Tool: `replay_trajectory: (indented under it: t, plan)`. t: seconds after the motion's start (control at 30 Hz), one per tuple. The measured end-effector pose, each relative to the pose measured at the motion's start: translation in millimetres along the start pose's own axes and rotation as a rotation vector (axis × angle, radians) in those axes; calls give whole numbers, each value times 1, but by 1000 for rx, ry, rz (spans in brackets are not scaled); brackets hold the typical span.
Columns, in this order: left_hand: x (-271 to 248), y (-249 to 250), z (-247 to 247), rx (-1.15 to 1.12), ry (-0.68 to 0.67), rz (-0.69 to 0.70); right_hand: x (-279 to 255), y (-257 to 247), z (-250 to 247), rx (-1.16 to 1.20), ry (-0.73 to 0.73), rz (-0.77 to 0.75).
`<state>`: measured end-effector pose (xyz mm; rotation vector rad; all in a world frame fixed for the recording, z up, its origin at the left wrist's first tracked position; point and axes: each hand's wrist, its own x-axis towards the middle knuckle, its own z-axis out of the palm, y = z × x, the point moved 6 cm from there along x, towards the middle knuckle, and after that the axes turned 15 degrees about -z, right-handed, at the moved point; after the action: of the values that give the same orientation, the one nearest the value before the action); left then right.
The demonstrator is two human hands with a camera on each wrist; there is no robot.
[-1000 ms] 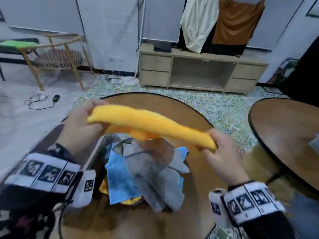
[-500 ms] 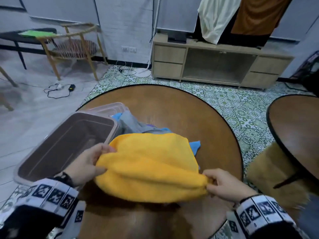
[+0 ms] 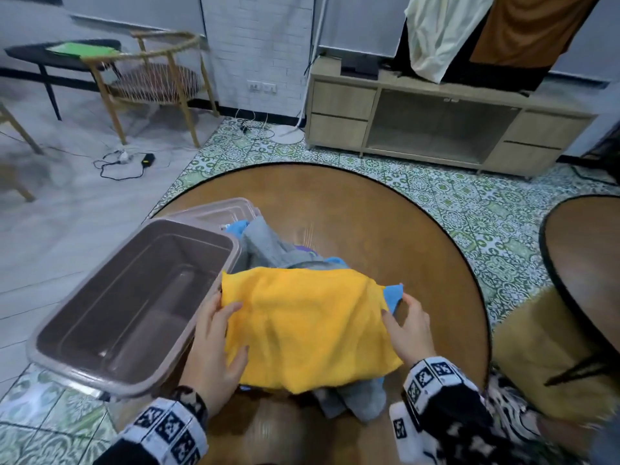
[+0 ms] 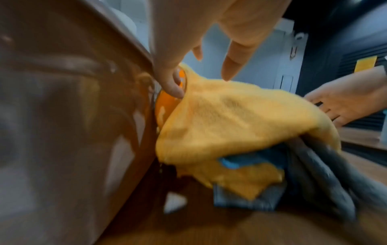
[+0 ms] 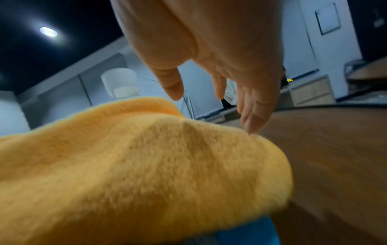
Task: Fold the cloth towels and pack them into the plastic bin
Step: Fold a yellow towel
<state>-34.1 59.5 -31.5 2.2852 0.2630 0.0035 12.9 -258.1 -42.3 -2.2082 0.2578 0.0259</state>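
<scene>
Half a second on, your fluffy yellow cloth towel (image 3: 307, 325) lies spread over the towel heap instead of hanging doubled between pinched fingers.

Both hands have let go: your left hand (image 3: 214, 347) rests flat on the edge at 9 o'clock, your right hand (image 3: 407, 330) touches the edge at 3 o'clock, fingers straight. Smooth the towel from its centre outward, square the corners, then fold; the heap beneath is lumpy, so press lightly. The empty brown plastic bin (image 3: 131, 303) waits touching the towel's left edge on the round wooden table (image 3: 385, 229).
</scene>
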Motion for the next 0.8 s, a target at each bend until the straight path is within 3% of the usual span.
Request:
replay_trajectory:
  t: [0.1, 0.2, 0.37, 0.57, 0.67, 0.8]
  plan:
    - [-7, -27, 10, -77, -83, -179, -4, 36, 14, 105, -53, 197]
    - [0, -47, 13, -165, -136, -373, -2, 53, 17, 135, -16, 270]
    - [15, -59, 14, -181, -150, -519, 0, 40, 6, 152, 85, 137]
    - [-9, -82, 22, -34, -248, -641, -29, 43, 6, 175, 94, 61]
    - [-9, -86, 24, -163, -255, -725, -22, 38, 0, 261, 159, 34]
    - [7, -70, 24, -300, -152, -642, 9, 37, 1, 309, 149, 56]
